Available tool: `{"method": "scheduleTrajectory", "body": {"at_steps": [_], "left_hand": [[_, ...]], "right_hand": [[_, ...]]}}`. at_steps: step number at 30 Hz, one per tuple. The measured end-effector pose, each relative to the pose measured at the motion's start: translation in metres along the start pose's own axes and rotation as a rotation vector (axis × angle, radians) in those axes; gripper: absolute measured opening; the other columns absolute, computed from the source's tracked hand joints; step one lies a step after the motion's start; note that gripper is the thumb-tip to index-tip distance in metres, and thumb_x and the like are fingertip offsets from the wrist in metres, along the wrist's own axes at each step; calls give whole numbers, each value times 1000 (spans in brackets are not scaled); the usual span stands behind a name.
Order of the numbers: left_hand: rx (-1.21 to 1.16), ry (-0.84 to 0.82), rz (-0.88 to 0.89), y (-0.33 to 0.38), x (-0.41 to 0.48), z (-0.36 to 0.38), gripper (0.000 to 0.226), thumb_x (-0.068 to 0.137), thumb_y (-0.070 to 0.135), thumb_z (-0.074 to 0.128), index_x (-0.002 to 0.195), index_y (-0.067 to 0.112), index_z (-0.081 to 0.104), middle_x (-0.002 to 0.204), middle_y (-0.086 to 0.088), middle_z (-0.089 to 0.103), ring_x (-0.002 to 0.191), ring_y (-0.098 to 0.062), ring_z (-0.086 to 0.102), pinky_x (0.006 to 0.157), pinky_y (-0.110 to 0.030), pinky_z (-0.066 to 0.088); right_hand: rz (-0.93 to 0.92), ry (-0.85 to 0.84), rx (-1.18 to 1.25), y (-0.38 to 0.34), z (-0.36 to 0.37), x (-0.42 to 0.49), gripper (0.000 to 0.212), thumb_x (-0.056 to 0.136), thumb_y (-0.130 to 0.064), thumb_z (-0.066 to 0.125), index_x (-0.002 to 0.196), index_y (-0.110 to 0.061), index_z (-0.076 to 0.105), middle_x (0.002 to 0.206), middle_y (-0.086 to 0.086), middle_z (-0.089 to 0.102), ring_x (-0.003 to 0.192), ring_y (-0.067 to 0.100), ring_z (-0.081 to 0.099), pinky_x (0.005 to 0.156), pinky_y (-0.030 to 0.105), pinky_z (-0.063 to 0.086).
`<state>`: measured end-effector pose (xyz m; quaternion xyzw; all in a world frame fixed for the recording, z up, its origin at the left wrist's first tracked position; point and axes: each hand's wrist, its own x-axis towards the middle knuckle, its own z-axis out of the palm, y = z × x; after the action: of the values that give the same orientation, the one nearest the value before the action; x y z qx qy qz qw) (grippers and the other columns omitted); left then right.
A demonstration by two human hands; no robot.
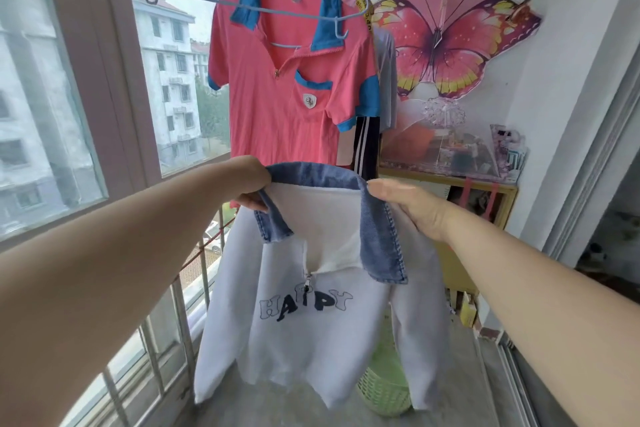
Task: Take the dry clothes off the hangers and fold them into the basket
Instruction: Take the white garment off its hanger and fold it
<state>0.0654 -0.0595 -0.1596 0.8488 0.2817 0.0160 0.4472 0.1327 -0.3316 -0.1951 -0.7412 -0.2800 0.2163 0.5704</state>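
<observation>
1. Head view, and both hands are up front: the left hand [254, 184] has its fingers curled round one side of the denim collar [311, 173], and the right hand [405, 208] pinches the other side between thumb and fingers.
2. Between them the white sweatshirt [311, 333] hangs free, front facing us, sleeves drooping. No hanger in it, so this one looks ready for folding.
3. The green basket [384, 388] sits on the floor right behind the sweatshirt's hem, partly hidden by it.
4. Next call, I'd say: bring the sleeves in, double the body over, then lower it into the basket. With no table in reach, the fold likely has to happen in the air.
5. More work is waiting: a pink polo shirt [287, 97] is on its hanger [284, 10] just above, with other garments behind it.
6. The room: a narrow balcony with a grey floor [467, 392], a big window [69, 80] on the left, a butterfly kite [446, 45] on the wall and a yellow shelf [450, 180] below it.
</observation>
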Motion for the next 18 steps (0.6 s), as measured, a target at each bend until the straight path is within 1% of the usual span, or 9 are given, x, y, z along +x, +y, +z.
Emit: {"method": "scheduleTrajectory", "body": {"at_steps": [3,5,6,8,10,12,14,16,18], "left_hand": [[-24,-64,69,0,-8,-5,8,92,1,45,91,-5,50,53,-17,67,53,-24,68,57,-31,59],[-8,-145,120,-4,-10,-11,12,86,-5,56,97,-6,55,67,-17,72,63,-22,72,65,-30,60],[-8,-211,146,-7,-9,-14,22,81,-9,62,102,-4,57,78,-16,74,72,-22,73,69,-29,60],[26,-324,191,-13,-9,-19,40,74,-17,65,110,-2,58,98,-16,72,89,-21,71,77,-27,59],[179,-306,270,-17,-8,-17,37,74,-17,65,108,-2,61,100,-14,70,92,-20,70,78,-24,58],[381,-138,350,-19,-7,-12,27,75,4,74,101,1,66,89,-10,73,82,-20,70,77,-26,57],[440,-53,357,-18,-9,-8,28,77,23,75,97,4,68,73,-3,74,65,-14,69,69,-27,57],[472,-4,367,-17,-13,-4,31,80,36,72,95,8,68,62,3,70,56,-10,60,54,-22,45],[462,40,393,-19,-11,-1,43,80,46,70,101,8,66,81,-4,67,76,-20,60,63,-28,44]], "right_hand": [[-22,-64,-220,-3,-3,-1,67,77,-6,75,134,-31,49,125,-13,58,115,-1,52,103,23,36],[-42,-59,-312,-2,-3,2,82,71,4,78,138,-29,46,126,-15,57,115,-4,52,98,15,39],[-61,-39,-338,-2,-1,3,80,70,7,79,136,-26,49,121,-15,60,109,-5,55,92,9,42],[-116,51,-383,-4,3,4,61,70,3,80,122,-22,60,105,-14,67,95,-3,61,78,3,45],[-165,197,-452,-5,5,6,33,72,-12,83,98,-25,68,91,-14,69,84,0,62,73,8,46],[-174,319,-494,-4,4,11,20,70,-30,84,84,-28,71,86,-9,73,87,8,66,81,25,51],[-144,393,-516,-2,3,16,25,68,-43,82,81,-24,73,87,0,75,91,19,68,87,39,51],[-107,453,-539,0,2,16,33,70,-52,77,83,-21,74,88,3,74,90,22,68,87,40,51],[-92,500,-539,2,-1,16,39,74,-55,73,88,-19,75,90,4,74,89,22,67,85,38,51]]}}
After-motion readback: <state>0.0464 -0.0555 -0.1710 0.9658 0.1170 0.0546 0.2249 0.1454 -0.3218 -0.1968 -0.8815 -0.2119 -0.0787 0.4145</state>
